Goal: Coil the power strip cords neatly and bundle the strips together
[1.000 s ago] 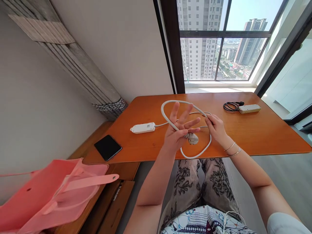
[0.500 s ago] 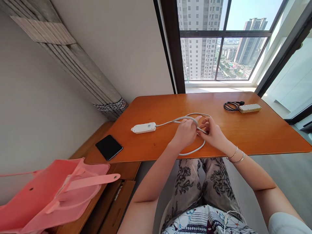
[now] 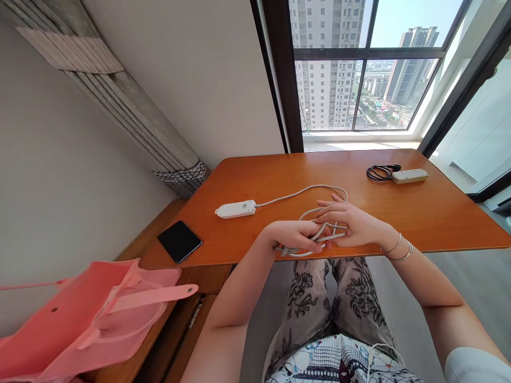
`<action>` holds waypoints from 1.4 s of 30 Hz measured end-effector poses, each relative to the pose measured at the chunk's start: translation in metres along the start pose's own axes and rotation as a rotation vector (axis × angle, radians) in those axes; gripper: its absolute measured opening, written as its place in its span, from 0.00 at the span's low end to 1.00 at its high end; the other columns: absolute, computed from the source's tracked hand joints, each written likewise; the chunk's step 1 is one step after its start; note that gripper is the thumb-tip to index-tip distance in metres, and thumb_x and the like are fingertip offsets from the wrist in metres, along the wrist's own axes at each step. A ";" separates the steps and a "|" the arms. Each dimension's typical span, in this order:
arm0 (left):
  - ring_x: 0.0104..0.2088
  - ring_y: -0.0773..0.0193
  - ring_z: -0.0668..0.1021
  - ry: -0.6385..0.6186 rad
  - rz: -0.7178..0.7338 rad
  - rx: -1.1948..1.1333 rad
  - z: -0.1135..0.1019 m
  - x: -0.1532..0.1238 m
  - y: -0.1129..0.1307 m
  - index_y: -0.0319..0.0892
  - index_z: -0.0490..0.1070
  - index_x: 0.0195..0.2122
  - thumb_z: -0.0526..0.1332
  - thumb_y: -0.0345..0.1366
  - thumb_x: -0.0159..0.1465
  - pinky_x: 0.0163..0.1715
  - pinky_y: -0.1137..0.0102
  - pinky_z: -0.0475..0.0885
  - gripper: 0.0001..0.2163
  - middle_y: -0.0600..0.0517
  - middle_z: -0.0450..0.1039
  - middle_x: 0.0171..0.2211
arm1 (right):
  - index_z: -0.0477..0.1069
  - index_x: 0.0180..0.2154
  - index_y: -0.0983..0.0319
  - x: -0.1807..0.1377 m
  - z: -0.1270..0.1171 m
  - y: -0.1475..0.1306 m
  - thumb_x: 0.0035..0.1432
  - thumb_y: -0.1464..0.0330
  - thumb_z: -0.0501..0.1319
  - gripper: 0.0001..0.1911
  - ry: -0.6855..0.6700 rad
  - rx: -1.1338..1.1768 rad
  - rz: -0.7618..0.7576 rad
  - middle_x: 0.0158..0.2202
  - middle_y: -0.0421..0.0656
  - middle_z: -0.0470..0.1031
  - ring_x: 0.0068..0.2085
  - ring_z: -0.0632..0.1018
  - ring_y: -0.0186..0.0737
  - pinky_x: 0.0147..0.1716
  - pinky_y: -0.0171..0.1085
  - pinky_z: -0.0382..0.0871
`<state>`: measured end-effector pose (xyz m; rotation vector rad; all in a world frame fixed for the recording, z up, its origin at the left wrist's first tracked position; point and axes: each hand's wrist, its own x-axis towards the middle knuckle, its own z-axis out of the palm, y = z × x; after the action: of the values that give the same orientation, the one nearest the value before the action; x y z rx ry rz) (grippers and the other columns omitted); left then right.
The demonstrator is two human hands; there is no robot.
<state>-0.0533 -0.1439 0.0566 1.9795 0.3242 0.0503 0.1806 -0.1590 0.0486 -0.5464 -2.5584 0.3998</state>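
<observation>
A white power strip (image 3: pixel 235 209) lies on the orange wooden table (image 3: pixel 419 213). Its white cord (image 3: pixel 297 193) runs right, then curls back into a small bundle near the front edge. My left hand (image 3: pixel 293 235) is closed round that bundle of cord loops. My right hand (image 3: pixel 351 222) rests on the same bundle from the right, fingers bent over the strands. Both hands are low, close to the table top. The plug is hidden under my hands.
A second power strip (image 3: pixel 410 176) with a coiled black cord (image 3: pixel 379 173) lies at the far right. A black phone (image 3: pixel 179 241) sits on a lower wooden ledge at the left. A pink bag (image 3: pixel 80 314) fills the lower left. Windows stand behind the table.
The wide cord loop held up over my spread left hand has been gathered into a small bundle. Both hands have come down and towards the table's front edge.
</observation>
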 end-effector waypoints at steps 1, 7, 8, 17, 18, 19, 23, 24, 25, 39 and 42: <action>0.32 0.63 0.73 -0.004 0.014 -0.051 0.000 -0.001 -0.001 0.39 0.74 0.38 0.64 0.51 0.63 0.33 0.71 0.68 0.17 0.52 0.72 0.30 | 0.75 0.55 0.57 0.000 -0.001 0.001 0.60 0.62 0.67 0.21 -0.021 0.069 0.049 0.53 0.47 0.80 0.61 0.76 0.51 0.64 0.53 0.64; 0.27 0.69 0.72 0.365 -0.017 -0.283 0.012 0.000 -0.003 0.39 0.72 0.37 0.64 0.49 0.66 0.29 0.74 0.67 0.15 0.53 0.71 0.26 | 0.77 0.38 0.61 0.002 0.009 0.018 0.56 0.51 0.70 0.21 0.285 0.397 0.383 0.23 0.38 0.75 0.23 0.72 0.34 0.24 0.34 0.65; 0.26 0.69 0.72 0.445 -0.004 -0.344 0.016 0.004 -0.003 0.39 0.71 0.35 0.64 0.48 0.65 0.28 0.75 0.67 0.15 0.54 0.71 0.26 | 0.76 0.35 0.61 0.004 0.012 0.020 0.53 0.49 0.71 0.22 0.357 0.467 0.420 0.22 0.37 0.73 0.22 0.70 0.33 0.23 0.33 0.64; 0.08 0.84 0.49 0.546 0.466 -1.142 0.038 0.021 0.008 0.42 0.59 0.29 0.70 0.42 0.59 0.09 0.80 0.48 0.18 0.57 0.74 0.27 | 0.74 0.33 0.59 0.015 0.034 0.032 0.50 0.40 0.68 0.29 0.585 1.107 0.470 0.23 0.37 0.68 0.27 0.72 0.35 0.32 0.37 0.72; 0.08 0.85 0.47 0.568 0.505 -1.184 0.039 0.018 0.010 0.42 0.58 0.29 0.69 0.42 0.60 0.09 0.81 0.45 0.18 0.57 0.75 0.27 | 0.74 0.33 0.59 0.014 0.039 0.032 0.52 0.40 0.66 0.29 0.598 1.185 0.476 0.22 0.36 0.65 0.27 0.72 0.36 0.34 0.39 0.73; 0.08 0.86 0.46 0.589 0.530 -1.210 0.039 0.016 0.011 0.42 0.57 0.29 0.68 0.42 0.61 0.08 0.81 0.43 0.18 0.56 0.75 0.28 | 0.73 0.34 0.58 0.013 0.043 0.032 0.53 0.39 0.65 0.28 0.606 1.246 0.482 0.22 0.36 0.64 0.26 0.72 0.36 0.35 0.39 0.74; 0.08 0.84 0.46 0.601 0.493 -1.215 0.038 0.016 0.012 0.42 0.57 0.28 0.61 0.40 0.67 0.09 0.81 0.46 0.15 0.55 0.75 0.26 | 0.74 0.38 0.58 0.011 0.051 0.025 0.53 0.41 0.65 0.27 0.633 1.315 0.482 0.28 0.39 0.71 0.30 0.75 0.38 0.35 0.39 0.75; 0.07 0.84 0.46 0.603 0.485 -1.209 0.038 0.018 0.011 0.42 0.58 0.29 0.60 0.38 0.67 0.09 0.81 0.46 0.13 0.56 0.74 0.25 | 0.74 0.39 0.58 0.012 0.051 0.021 0.53 0.41 0.65 0.27 0.625 1.319 0.481 0.29 0.40 0.72 0.31 0.76 0.39 0.35 0.39 0.74; 0.07 0.83 0.45 0.611 0.482 -1.206 0.037 0.020 0.010 0.42 0.59 0.29 0.59 0.37 0.67 0.09 0.80 0.47 0.11 0.56 0.73 0.23 | 0.74 0.40 0.58 0.013 0.050 0.018 0.54 0.41 0.65 0.28 0.611 1.326 0.482 0.29 0.39 0.72 0.30 0.76 0.39 0.34 0.39 0.74; 0.08 0.81 0.50 0.706 0.379 -1.185 0.031 0.014 0.005 0.40 0.67 0.33 0.60 0.37 0.63 0.11 0.78 0.52 0.06 0.56 0.73 0.23 | 0.77 0.37 0.62 0.014 0.034 0.015 0.53 0.43 0.66 0.28 0.413 1.263 0.583 0.23 0.36 0.67 0.21 0.69 0.32 0.25 0.35 0.68; 0.08 0.81 0.50 0.700 0.337 -1.146 0.028 0.015 0.002 0.40 0.68 0.34 0.61 0.36 0.63 0.11 0.79 0.53 0.05 0.56 0.74 0.23 | 0.77 0.40 0.62 0.014 0.032 0.015 0.55 0.43 0.65 0.29 0.402 1.189 0.587 0.21 0.34 0.64 0.20 0.66 0.31 0.24 0.35 0.65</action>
<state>-0.0339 -0.1659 0.0446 0.7934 0.2954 0.9426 0.1569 -0.1449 0.0217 -0.7492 -1.3492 1.6340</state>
